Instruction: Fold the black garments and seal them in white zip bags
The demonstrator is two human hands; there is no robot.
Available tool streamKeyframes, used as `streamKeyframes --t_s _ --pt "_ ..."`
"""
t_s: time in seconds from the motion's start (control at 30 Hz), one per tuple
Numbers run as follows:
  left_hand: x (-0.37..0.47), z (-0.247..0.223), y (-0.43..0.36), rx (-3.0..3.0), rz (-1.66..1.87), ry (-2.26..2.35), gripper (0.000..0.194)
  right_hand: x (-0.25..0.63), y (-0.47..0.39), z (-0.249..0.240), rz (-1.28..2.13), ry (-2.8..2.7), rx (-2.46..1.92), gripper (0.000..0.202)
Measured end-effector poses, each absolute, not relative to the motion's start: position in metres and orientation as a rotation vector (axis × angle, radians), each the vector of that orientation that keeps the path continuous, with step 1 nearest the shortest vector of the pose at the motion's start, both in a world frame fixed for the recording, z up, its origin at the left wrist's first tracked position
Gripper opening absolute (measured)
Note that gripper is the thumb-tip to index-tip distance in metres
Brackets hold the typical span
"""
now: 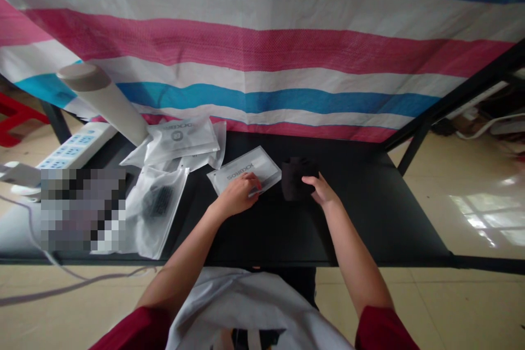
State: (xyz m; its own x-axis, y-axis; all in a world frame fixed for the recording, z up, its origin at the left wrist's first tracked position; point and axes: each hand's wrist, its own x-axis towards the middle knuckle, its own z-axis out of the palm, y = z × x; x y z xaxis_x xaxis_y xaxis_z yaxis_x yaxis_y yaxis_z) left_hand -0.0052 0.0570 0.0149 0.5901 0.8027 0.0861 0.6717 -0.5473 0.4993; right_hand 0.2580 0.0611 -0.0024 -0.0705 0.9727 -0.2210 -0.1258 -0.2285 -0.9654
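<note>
I see the right hand [322, 188], its fingers clamped on a dark folded cloth [296, 180] over the tabletop [377, 213]. The left hand [238, 196] touches a printed pouch [251, 163] just beside; whether its fingers grip, I cannot tell.

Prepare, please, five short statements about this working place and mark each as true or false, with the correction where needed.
1. The right hand holds a folded black cloth. True.
2. A power strip lies to the left of the lettered frosted pouch. True.
3. The left hand is on the power strip. False: its fingers are over the lettered frosted pouch.
4. The tabletop is white. False: it is black.
5. The hanging sheet has pink, blue and white stripes. True.
</note>
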Motion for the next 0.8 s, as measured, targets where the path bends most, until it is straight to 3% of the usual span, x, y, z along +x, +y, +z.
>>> streamKeyframes --t_s 0.27,0.5,0.67,0.8 --pt "0.007 0.025 0.053 2.251 0.718 1.208 0.019 0.229 0.05 0.01 1.676 -1.644 -1.082 0.037" --pt "0.008 0.025 0.051 2.124 1.018 1.227 0.02 0.225 0.057 0.001 1.673 -1.832 -1.025 0.033" --pt "0.01 0.029 0.048 2.188 1.028 1.131 0.023 0.217 0.057 0.001 1.592 -1.716 -1.176 0.038" --pt "0.012 0.031 0.046 2.171 1.021 1.148 0.024 0.212 0.057 0.005 1.722 -1.43 -1.419 0.028"
